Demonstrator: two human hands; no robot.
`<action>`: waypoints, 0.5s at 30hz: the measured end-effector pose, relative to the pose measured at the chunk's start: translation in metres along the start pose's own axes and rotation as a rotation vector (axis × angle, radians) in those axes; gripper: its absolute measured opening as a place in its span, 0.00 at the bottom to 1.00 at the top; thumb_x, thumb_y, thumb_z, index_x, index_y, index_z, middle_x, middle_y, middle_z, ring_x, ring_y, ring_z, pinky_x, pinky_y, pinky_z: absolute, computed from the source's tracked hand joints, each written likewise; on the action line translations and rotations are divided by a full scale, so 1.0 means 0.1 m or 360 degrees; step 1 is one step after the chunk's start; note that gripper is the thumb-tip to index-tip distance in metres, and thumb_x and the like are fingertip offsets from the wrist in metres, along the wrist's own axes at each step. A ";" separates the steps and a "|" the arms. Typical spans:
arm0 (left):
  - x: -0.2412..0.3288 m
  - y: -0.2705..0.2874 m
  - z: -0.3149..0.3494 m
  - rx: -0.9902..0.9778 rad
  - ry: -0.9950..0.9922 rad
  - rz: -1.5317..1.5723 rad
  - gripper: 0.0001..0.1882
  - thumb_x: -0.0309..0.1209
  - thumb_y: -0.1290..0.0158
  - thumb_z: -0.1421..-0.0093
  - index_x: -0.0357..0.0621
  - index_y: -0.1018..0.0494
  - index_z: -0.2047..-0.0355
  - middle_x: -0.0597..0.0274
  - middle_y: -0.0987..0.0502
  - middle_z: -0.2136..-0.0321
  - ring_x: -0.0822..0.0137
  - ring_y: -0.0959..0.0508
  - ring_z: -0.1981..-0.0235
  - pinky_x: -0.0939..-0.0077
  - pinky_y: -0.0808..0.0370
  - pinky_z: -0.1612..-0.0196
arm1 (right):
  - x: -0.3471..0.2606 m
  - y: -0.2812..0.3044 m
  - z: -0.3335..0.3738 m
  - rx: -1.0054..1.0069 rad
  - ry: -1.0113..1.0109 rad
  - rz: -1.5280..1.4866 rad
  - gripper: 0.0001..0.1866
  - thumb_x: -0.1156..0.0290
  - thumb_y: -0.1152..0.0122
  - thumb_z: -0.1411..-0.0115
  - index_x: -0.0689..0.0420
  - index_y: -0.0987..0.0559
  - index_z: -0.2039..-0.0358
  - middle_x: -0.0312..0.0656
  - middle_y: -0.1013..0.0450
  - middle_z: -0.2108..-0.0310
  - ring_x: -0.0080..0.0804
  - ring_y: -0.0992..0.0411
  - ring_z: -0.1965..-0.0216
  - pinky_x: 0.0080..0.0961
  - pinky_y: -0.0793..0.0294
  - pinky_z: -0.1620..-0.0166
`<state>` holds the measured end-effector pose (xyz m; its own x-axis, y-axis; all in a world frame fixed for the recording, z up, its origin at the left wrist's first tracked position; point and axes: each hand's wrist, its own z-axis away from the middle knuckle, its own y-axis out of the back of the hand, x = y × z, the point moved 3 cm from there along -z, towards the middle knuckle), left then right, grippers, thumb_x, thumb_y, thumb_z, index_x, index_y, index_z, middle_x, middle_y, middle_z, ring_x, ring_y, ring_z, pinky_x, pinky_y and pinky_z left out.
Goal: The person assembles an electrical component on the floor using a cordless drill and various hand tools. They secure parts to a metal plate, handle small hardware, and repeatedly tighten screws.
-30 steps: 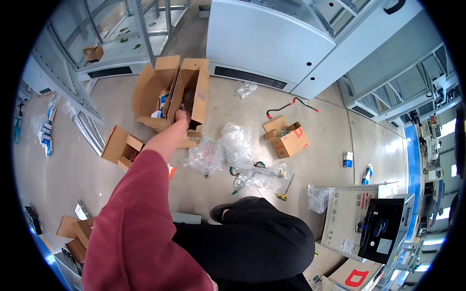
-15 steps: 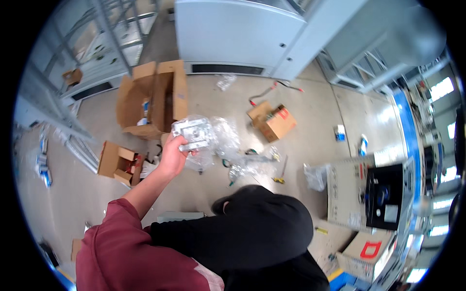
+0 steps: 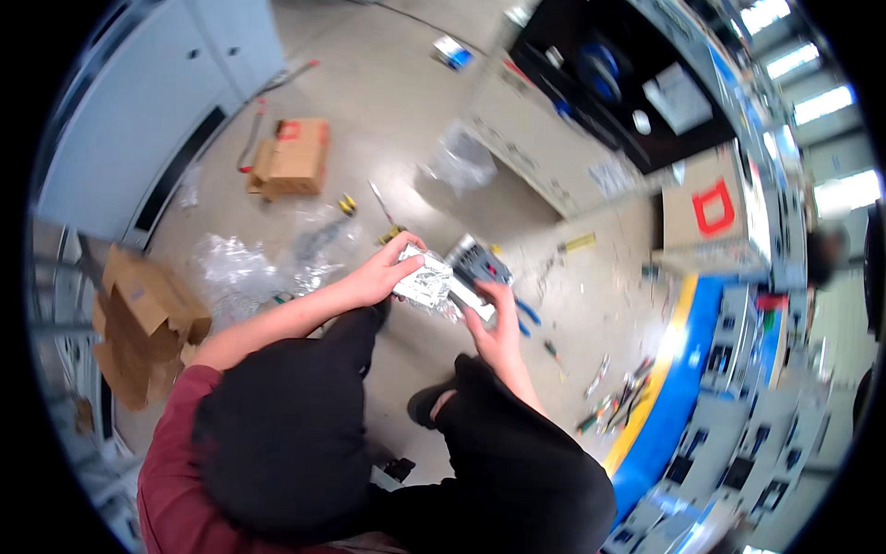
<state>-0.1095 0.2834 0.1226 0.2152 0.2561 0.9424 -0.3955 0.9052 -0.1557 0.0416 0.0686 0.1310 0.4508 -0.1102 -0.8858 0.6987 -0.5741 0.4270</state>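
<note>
A silvery, flat metal part (image 3: 424,283) with a shiny face is held out over the floor between my knees. My left hand (image 3: 392,270) closes on its left side, thumb on top. At the other side my right hand (image 3: 499,325) pinches a pale strip (image 3: 472,301), which looks like the far arm of the same part. A dark gap lies between the two sides. Just beyond my fingers is a grey device (image 3: 480,260) with a red spot, partly hidden by the part. Blue-handled pliers (image 3: 528,316) lie beside it.
Clear plastic wrap (image 3: 235,268) and a small cardboard box (image 3: 297,157) lie to the left. A large open carton (image 3: 143,319) stands farther left. A screwdriver (image 3: 386,212) lies ahead. Grey cabinets (image 3: 129,111) and a pale cabinet (image 3: 544,138) border the floor; loose tools (image 3: 616,402) lie right.
My view has turned to the right. The metal part, held out by my left hand alone before, is now close to my knees, and my right hand has come onto it.
</note>
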 end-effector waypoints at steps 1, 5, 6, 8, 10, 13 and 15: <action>-0.21 -0.16 -0.16 -0.0058 0.0078 0.0000 0.17 0.44 0.52 0.21 0.51 0.36 0.40 0.64 0.21 0.68 0.77 0.24 0.77 0.79 0.29 0.77 | -0.05 0.00 -0.01 -0.0034 0.0019 0.0116 0.26 0.69 0.25 0.42 0.57 0.22 0.43 0.48 0.27 0.46 0.49 0.26 0.44 0.37 0.25 0.42; -0.88 -0.63 -0.46 -0.0217 0.0299 0.0092 0.19 0.48 0.52 0.22 0.50 0.36 0.43 0.64 0.23 0.70 0.76 0.25 0.78 0.79 0.30 0.78 | 0.45 -0.17 0.27 -0.0068 0.0000 0.0451 0.23 0.65 0.24 0.41 0.56 0.18 0.47 0.47 0.27 0.48 0.49 0.27 0.45 0.40 0.23 0.45; -0.97 -0.68 -0.48 -0.0284 0.0281 0.0024 0.19 0.48 0.51 0.22 0.50 0.37 0.42 0.64 0.23 0.70 0.75 0.25 0.78 0.79 0.30 0.78 | 0.53 -0.17 0.33 -0.0022 -0.0049 0.0424 0.18 0.65 0.26 0.40 0.57 0.16 0.51 0.46 0.25 0.51 0.48 0.26 0.48 0.40 0.23 0.45; -1.16 -0.75 -0.44 -0.0359 0.0315 -0.0024 0.20 0.48 0.50 0.22 0.50 0.38 0.41 0.63 0.23 0.69 0.75 0.25 0.78 0.78 0.29 0.78 | 0.65 -0.20 0.53 -0.0115 -0.0150 0.0414 0.15 0.65 0.26 0.40 0.58 0.16 0.55 0.43 0.24 0.54 0.46 0.26 0.49 0.41 0.24 0.45; -1.25 -0.88 -0.38 -0.0404 0.0416 0.0014 0.21 0.47 0.50 0.22 0.51 0.40 0.40 0.63 0.23 0.68 0.75 0.25 0.78 0.78 0.29 0.77 | 0.67 -0.18 0.65 -0.0141 -0.0152 0.0481 0.09 0.67 0.27 0.40 0.57 0.15 0.63 0.39 0.23 0.61 0.45 0.25 0.53 0.42 0.26 0.47; -1.35 -0.91 -0.36 -0.0478 0.0466 -0.0057 0.21 0.46 0.51 0.21 0.52 0.40 0.37 0.63 0.23 0.66 0.75 0.26 0.75 0.78 0.29 0.74 | 0.75 -0.17 0.74 -0.0125 -0.0036 0.0708 0.05 0.68 0.29 0.40 0.54 0.16 0.66 0.38 0.23 0.63 0.44 0.26 0.55 0.39 0.28 0.50; -1.31 -0.83 -0.28 -0.0481 0.0476 0.0008 0.27 0.42 0.41 0.27 0.52 0.41 0.36 0.63 0.23 0.65 0.74 0.25 0.72 0.77 0.28 0.72 | 0.72 -0.20 0.68 -0.0040 -0.0065 0.0584 0.04 0.70 0.31 0.40 0.53 0.17 0.66 0.38 0.23 0.63 0.43 0.28 0.54 0.34 0.30 0.50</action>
<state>-0.0794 0.1844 0.0036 0.4812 0.3074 0.8209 -0.1269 0.9511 -0.2818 0.0219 0.0170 0.0462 0.6516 -0.3375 -0.6793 0.5084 -0.4703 0.7214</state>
